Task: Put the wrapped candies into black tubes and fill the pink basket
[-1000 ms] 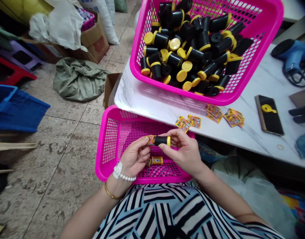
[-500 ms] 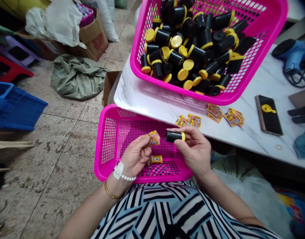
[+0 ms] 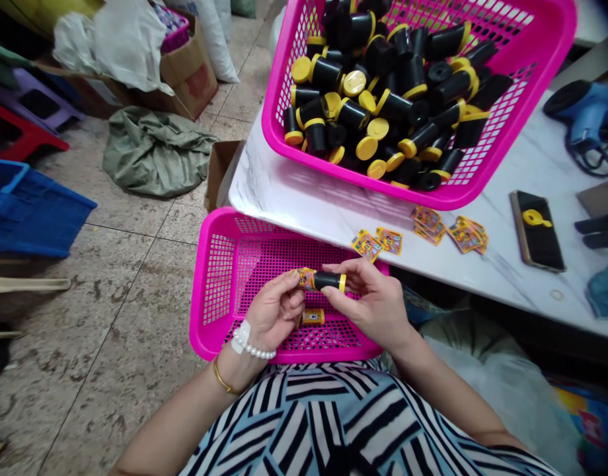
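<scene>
Between thumb and fingers, my left hand (image 3: 279, 305) pinches a small orange printed sleeve (image 3: 306, 278). My right hand (image 3: 371, 294) grips a black cylinder with a yellow cap (image 3: 330, 281). The cylinder's black end meets the sleeve's open end; how far it is inside cannot be made out. Below both hands is a pink basket (image 3: 197, 291), where a yellow labelled cylinder (image 3: 313, 317) lies. Flat orange sleeves (image 3: 367, 245) rest at the table's edge, with more piles to their right.
A large pink basket (image 3: 413, 195) full of black, yellow-capped cylinders stands on the white marbled table (image 3: 304, 205). Rightward are a phone (image 3: 538, 231) and a blue heat gun (image 3: 584, 119). On the floor at left are a blue crate (image 3: 34, 215) and green cloth (image 3: 158, 152).
My right hand has moved left with the black cylinder, closing the gap to the orange sleeve. My left hand has barely moved and keeps its pinch.
</scene>
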A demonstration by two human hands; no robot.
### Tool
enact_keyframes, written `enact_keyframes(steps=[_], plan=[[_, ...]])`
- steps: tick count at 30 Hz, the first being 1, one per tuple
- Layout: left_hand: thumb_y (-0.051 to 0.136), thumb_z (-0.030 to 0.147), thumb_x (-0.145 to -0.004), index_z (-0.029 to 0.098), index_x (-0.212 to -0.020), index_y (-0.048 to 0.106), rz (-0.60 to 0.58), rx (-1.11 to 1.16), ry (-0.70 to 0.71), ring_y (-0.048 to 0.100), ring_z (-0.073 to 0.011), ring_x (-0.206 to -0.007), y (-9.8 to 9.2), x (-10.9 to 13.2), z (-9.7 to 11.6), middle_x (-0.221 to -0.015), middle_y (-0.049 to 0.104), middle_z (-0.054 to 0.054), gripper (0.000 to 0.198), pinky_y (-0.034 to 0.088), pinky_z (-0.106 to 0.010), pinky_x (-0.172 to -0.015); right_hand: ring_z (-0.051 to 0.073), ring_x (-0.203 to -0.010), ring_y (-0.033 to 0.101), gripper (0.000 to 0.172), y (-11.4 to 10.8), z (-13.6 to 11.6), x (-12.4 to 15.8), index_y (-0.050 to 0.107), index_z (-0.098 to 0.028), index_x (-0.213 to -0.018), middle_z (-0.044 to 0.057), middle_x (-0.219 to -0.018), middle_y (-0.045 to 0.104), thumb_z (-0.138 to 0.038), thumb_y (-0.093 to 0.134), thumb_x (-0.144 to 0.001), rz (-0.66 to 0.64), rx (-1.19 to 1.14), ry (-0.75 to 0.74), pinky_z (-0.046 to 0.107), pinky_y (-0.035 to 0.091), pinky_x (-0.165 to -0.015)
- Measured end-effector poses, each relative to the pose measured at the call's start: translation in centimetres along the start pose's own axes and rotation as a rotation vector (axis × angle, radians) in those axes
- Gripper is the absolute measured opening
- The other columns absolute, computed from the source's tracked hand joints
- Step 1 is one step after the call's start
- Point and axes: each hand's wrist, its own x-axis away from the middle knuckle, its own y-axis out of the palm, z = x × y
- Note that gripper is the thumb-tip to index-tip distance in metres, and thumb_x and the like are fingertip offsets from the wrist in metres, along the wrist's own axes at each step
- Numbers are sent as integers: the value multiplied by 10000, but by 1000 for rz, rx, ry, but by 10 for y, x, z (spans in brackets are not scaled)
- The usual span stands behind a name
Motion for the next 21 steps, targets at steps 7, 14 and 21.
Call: enact_keyframes(steps=[7, 14, 21], plan=[[777, 236, -724, 107, -826, 626, 3, -45, -28, 324, 2, -373, -1, 2, 0, -608, 568, 38, 224, 199, -115, -313, 190, -864, 751, 268, -13, -5, -7, 604, -231, -1050, 74, -1100, 749, -278, 713, -810, -84, 341, -332, 293, 639, -725], [779, 340, -736, 136, -791, 615, 18, -285, 53, 319, -14, -338, 1, 6, -1, -448, 502, 60, 267, 189, -130, -346, 181, -854, 748, 228, -10, 2, -14, 545, -221, -979, 108, -1165, 719, -272, 696, -816, -103, 151, -132, 286, 641, -681], [785, 333, -723, 110, -789, 660, 37, -335, 83, 370, -27, -363, 0, 8, 2, -489, 558, 21, 264, 229, -145, -355, 187, -958, 721, 283, -8, 11, -15, 558, -220, -984, 63, -1045, 740, -244, 752, -779, -131, 9, -185, 330, 610, -821]])
